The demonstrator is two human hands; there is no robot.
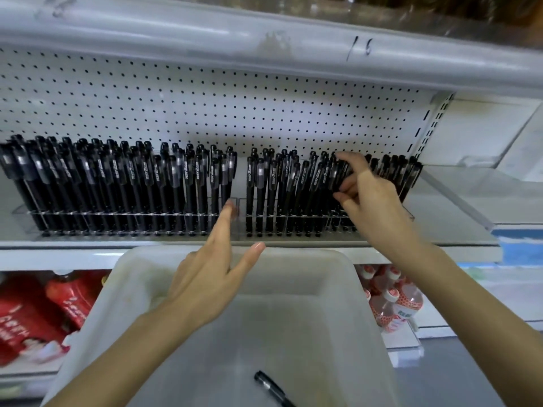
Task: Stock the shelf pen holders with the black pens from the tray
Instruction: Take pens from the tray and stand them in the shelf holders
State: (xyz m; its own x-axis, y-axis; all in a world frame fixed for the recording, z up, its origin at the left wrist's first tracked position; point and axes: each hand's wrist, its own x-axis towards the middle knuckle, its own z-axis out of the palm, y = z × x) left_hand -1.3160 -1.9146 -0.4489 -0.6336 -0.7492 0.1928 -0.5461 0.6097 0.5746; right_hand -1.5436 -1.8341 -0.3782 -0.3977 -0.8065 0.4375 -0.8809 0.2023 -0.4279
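Right hand (365, 193) pinches slim black pen (332, 173).

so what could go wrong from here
1. The right hand pinches tightly packed pens in the right holder; pulling back could tip the neighbours.
2. The open left hand reaches at the left holder; a nudge might shift it.
3. One pen lies low in the tray, easy to miss.
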